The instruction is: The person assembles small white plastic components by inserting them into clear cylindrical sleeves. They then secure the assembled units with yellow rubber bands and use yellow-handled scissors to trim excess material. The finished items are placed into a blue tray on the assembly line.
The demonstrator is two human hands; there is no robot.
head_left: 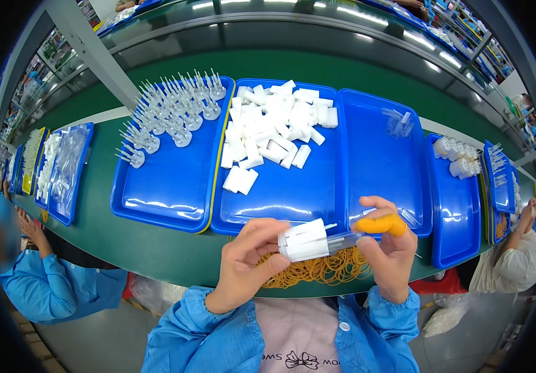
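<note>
My left hand (246, 261) is closed around a round bundle of white plastic blocks (305, 241), tilted on its side above the table's near edge. A thin white prong sticks out of the bundle's right end. From the right, my right hand (387, 248) pinches a clear plastic piece (342, 240) whose other end meets the bundle. An orange finger cot (381, 224) covers one of its fingers. Beneath the hands lies a heap of yellow-brown rubber bands (317, 273), partly hidden by them.
Blue trays line the green table: one with clear pronged holders (174, 115), one with loose white blocks (274, 124), one with a few clear plastic pieces (398, 123). Further right, a tray holds finished-looking white bundles (460, 155). Co-workers (50, 273) sit on both sides.
</note>
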